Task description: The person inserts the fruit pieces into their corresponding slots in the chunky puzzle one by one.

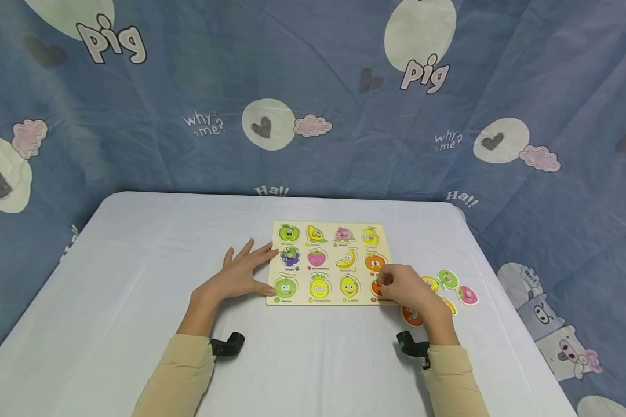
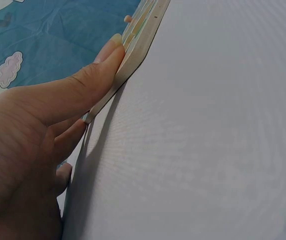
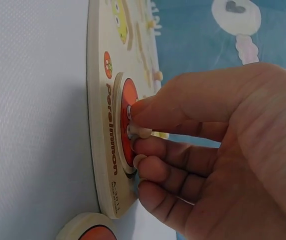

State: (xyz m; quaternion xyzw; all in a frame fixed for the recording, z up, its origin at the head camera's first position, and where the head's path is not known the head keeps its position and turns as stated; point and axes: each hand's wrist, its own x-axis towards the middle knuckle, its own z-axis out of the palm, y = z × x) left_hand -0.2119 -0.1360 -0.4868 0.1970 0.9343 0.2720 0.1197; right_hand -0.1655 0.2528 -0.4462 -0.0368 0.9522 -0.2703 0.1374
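A wooden fruit puzzle board (image 1: pixel 331 275) lies flat on the table, with printed fruits and knobbed pieces in rows. My left hand (image 1: pixel 238 274) has its fingers spread along the board's left edge; its thumb (image 2: pixel 85 85) rests against the board's edge in the left wrist view. At the near right corner, my right hand (image 1: pixel 404 285) pinches the small knob of a red persimmon piece (image 3: pixel 127 92) between thumb and forefinger. That piece lies over the spot labelled Persimmon, its rim standing above the board's surface. Whether it sits in its recess I cannot tell.
Right of the board lie several loose round pieces, among them a green one (image 1: pixel 448 278), a pink one (image 1: pixel 468 295) and a red one (image 1: pixel 412 316) near the right wrist. A white cloth covers the table (image 1: pixel 313 365); a blue printed curtain (image 1: pixel 334 162) hangs behind.
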